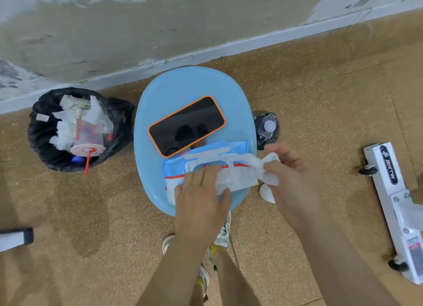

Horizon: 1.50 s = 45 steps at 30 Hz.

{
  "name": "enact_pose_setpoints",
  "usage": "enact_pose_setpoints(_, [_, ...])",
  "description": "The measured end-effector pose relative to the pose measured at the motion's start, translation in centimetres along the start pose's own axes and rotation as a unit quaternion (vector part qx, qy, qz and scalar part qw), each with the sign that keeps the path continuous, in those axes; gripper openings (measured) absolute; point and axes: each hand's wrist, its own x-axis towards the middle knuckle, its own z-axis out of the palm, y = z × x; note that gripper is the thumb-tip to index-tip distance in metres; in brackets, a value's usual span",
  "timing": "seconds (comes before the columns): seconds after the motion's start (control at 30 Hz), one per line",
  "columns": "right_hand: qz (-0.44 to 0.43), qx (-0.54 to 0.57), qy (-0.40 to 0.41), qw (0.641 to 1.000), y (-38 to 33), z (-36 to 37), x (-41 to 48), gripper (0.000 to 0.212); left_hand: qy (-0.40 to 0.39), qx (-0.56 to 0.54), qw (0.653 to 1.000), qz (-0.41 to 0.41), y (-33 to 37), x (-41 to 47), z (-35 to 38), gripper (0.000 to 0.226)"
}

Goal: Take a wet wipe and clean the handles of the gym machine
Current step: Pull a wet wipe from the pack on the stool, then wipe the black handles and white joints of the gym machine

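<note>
The pack (183, 166) is pressed down by the flat-fingered left hand (201, 191); a wipe (240, 177) is pinched in the right hand (290, 175); "BRTW" is printed on the machine (386, 166).

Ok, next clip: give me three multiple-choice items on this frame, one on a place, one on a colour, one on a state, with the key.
1. Where does the phone lie?
A. in the left hand
B. on the blue stool
C. in the right hand

2. What colour is the phone's case rim?
A. green
B. white
C. orange

3. What is the right hand doing?
A. hanging idle
B. pinching a wet wipe drawn from the wipe pack
C. pressing flat on the phone

Key: 1 B, the phone rests flat on the stool's seat. 2 C, an orange edge frames the dark screen. 3 B, its fingers grip the wipe while the left hand presses on the pack.
</note>
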Motion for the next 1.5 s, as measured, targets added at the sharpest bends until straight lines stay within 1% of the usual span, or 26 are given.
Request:
enact_pose_setpoints(0.07, [0.041,0.036,-0.027,0.998,0.3,0.0,0.1,0.038,-0.026,-0.005,0.999,0.033,-0.1,-0.2,-0.5,0.054])
enact_pose_setpoints(0.1, [0.057,0.045,-0.039,0.997,0.2,-0.3,0.1,0.041,-0.008,-0.027,0.998,0.048,-0.1,-0.2,-1.2,0.054])
enact_pose_setpoints(0.2, [0.069,0.037,-0.070,0.994,0.5,-1.3,-0.1,0.043,0.149,-0.065,0.985,0.063,0.4,0.2,-4.0,0.049])
enact_pose_setpoints(0.23, [0.066,0.010,-0.071,0.995,0.6,-1.5,-0.2,0.040,0.190,-0.062,0.978,0.057,0.6,0.8,-4.8,0.049])
enact_pose_setpoints(0.27, [0.061,-0.023,-0.066,0.996,0.8,-1.7,-0.3,0.037,0.203,-0.048,0.977,0.052,0.8,1.5,-5.4,0.047])
enact_pose_setpoints(0.33, [0.049,-0.058,-0.029,0.997,0.7,-2.0,-0.5,0.026,0.159,-0.015,0.986,0.053,0.8,2.6,-5.4,0.038])
enact_pose_setpoints(0.43, [0.033,-0.018,0.021,0.999,-0.6,-2.3,-0.9,0.015,0.039,0.017,0.997,0.065,-0.2,1.8,-3.4,0.023])
enact_pose_setpoints(0.53, [0.027,0.052,-0.003,0.998,-2.2,-2.4,-1.5,0.015,-0.050,0.084,0.992,0.082,-1.3,-0.2,-1.4,0.038])
enact_pose_setpoints(0.6, [0.031,0.086,-0.036,0.995,-3.2,-2.1,-1.9,0.017,-0.072,0.133,0.983,0.104,-1.5,-0.4,-1.0,0.048])
enact_pose_setpoints(0.63, [0.038,0.102,-0.050,0.993,-3.7,-1.9,-2.2,0.020,-0.078,0.142,0.982,0.098,-1.0,-0.1,-1.5,0.047])
enact_pose_setpoints(0.67, [0.049,0.117,-0.067,0.990,-4.2,-1.7,-2.6,0.024,-0.090,0.122,0.986,0.070,-0.2,0.4,-2.4,0.039])
enact_pose_setpoints(0.7, [0.061,0.133,-0.085,0.986,-4.8,-1.4,-3.0,0.029,-0.100,0.039,0.994,0.020,0.7,0.9,-3.5,0.029])
enact_pose_setpoints(0.73, [0.073,0.153,-0.101,0.980,-5.3,-1.2,-3.6,0.033,-0.107,-0.107,0.987,-0.054,2.0,1.3,-5.0,0.024])
enact_pose_setpoints(0.77, [0.087,0.177,-0.118,0.973,-5.9,-0.9,-4.1,0.035,-0.124,-0.285,0.941,-0.132,3.4,1.3,-6.4,0.024])
enact_pose_setpoints(0.8, [0.100,0.200,-0.138,0.965,-6.4,-0.6,-4.8,0.035,-0.134,-0.451,0.862,-0.190,4.7,1.2,-7.6,0.030])
enact_pose_setpoints(0.83, [0.111,0.220,-0.161,0.956,-7.0,-0.3,-5.6,0.034,-0.147,-0.569,0.777,-0.225,5.8,0.9,-8.5,0.042])
enact_pose_setpoints(0.87, [0.121,0.234,-0.179,0.948,-7.6,0.0,-6.4,0.032,-0.163,-0.637,0.716,-0.233,6.7,0.3,-9.2,0.048])
enact_pose_setpoints(0.9, [0.131,0.241,-0.189,0.943,-8.2,0.4,-7.3,0.031,-0.167,-0.684,0.672,-0.229,7.7,-0.5,-10.1,0.047])
enact_pose_setpoints(0.97, [0.156,0.239,-0.183,0.941,-9.6,1.0,-9.3,0.029,-0.112,-0.759,0.598,-0.232,9.4,-2.2,-12.3,0.030])
enact_pose_setpoints(1.03, [0.174,0.204,-0.166,0.949,-10.9,1.6,-11.5,0.024,-0.037,-0.805,0.531,-0.263,10.7,-3.7,-15.0,0.012])
enact_pose_setpoints(1.1, [0.161,0.133,-0.160,0.965,-11.9,2.1,-13.7,0.028,0.016,-0.819,0.505,-0.271,11.6,-5.7,-18.0,0.018])
enact_pose_setpoints(1.17, [0.136,0.088,-0.147,0.976,-12.7,2.5,-15.8,0.031,0.050,-0.810,0.515,-0.275,12.0,-7.9,-20.6,0.022])
enact_pose_setpoints(1.27, [0.120,0.063,-0.162,0.978,-14.5,3.8,-19.5,0.024,0.104,-0.774,0.553,-0.292,12.1,-11.7,-24.1,0.023])
enact_pose_setpoints(1.33, [0.102,0.038,-0.160,0.981,-15.2,4.8,-22.1,0.013,0.145,-0.765,0.549,-0.303,12.0,-14.5,-26.0,0.019])
enact_pose_setpoints(1.4, [0.051,-0.028,-0.155,0.986,-15.3,5.9,-24.8,0.020,0.194,-0.766,0.539,-0.293,11.6,-17.6,-27.8,0.013])
enact_pose_setpoints(1.5, [-0.043,-0.154,-0.241,0.957,-14.6,7.5,-29.2,0.026,0.269,-0.762,0.528,-0.263,10.6,-22.8,-29.9,0.010])
